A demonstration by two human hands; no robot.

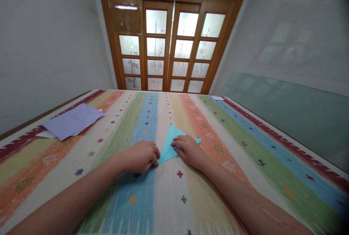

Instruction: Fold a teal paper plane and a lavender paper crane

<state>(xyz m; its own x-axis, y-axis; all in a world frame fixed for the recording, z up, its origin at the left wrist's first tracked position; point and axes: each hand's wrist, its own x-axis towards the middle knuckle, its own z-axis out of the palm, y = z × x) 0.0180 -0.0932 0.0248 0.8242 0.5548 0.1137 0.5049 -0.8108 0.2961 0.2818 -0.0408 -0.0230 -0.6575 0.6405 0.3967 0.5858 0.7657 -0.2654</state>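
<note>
Stretching across the lower half of the view, a wide woven mat (223,144) with long stripes of green, blue, cream, orange and dark red, dotted with small cross-shaped motifs, carries everything else. Behind it stands a wooden double door with frosted glass panes (171,46), set between pale walls. Near the mat's left edge lies a loose stack of lavender paper sheets (72,120), well apart from the hands. Close to the mat's middle rests a folded turquoise paper sheet (170,141), creased into a pointed, kite-like form whose tip aims away from the person. The left hand (141,156) is curled into a loose fist, knuckles up, its fingertips pressed down at the paper's near left corner; whether they pinch that corner or merely pin it cannot be told. The right hand (189,149) lies flat and spread over the paper's right part, fingers (178,141) extended leftward across the surface, pressing it onto the mat without grasping anything. Both bare forearms reach in from the bottom edge.
</note>
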